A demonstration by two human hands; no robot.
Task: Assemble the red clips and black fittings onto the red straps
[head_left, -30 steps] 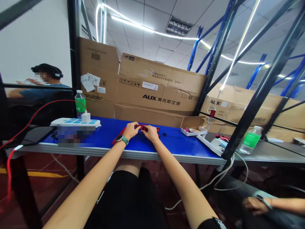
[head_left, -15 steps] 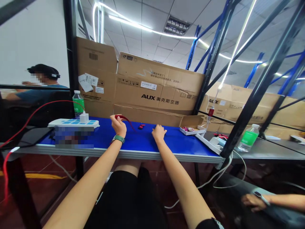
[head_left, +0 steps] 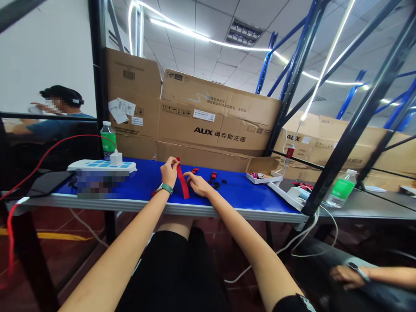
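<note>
A red webbing strap (head_left: 183, 182) hangs from the closed fingers of my left hand (head_left: 169, 171), its free end slanting down to the blue tabletop. On that wrist is a watch with a green band. Just right of the strap, my right hand (head_left: 199, 184) has its fingers drawn together, the tips close to the strap; what they pinch, if anything, is too small to make out. Beyond my hands lie a black buckle with red webbing (head_left: 213, 176) and a small red-and-black piece (head_left: 195, 170). Small black parts (head_left: 216, 185) rest right of my right hand.
A white box (head_left: 264, 177) with small items stands at the right back. Power strips (head_left: 100, 166) sit at the left and along the right edge. Cardboard (head_left: 214, 117) walls the back. Water bottles (head_left: 108, 141) stand at either side. Another person's hand (head_left: 347, 275) is at lower right.
My right hand has moved left from the small black parts to beside the strap, uncovering those parts. My left hand has shifted slightly right, and the strap now hangs more steeply.
</note>
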